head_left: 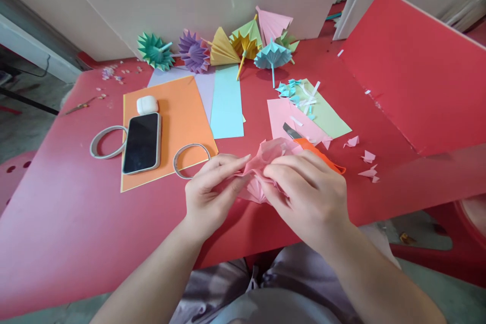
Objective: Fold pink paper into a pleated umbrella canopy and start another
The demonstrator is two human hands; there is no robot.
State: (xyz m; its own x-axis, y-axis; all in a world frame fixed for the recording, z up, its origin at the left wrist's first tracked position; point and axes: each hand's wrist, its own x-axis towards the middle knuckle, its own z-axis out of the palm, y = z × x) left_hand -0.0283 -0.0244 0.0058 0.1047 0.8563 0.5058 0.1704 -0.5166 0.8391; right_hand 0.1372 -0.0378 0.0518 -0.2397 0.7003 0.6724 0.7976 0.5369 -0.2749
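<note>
**A:** What's lowest in the frame?

**B:** Both hands, at centre. The left hand [207, 197] and the right hand [304, 192] have their fingers pinched shut on the pink pleated paper [266, 158], just over the red table [76, 223].

**A:** And past them?

**B:** An orange knife [326, 159] pokes out beyond the right hand, its blade over a pink sheet [279, 114]. Left of centre, a phone [142, 143] lies on an orange sheet [182, 116], with an earbud case [147, 105] just above it.

**A:** Farthest?

**B:** Paper umbrellas [271, 54] along the top centre.

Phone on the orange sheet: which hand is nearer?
Left. The left hand sits just right of the phone, pinching the pink paper; the right hand is farther right, also holding that paper.
</note>
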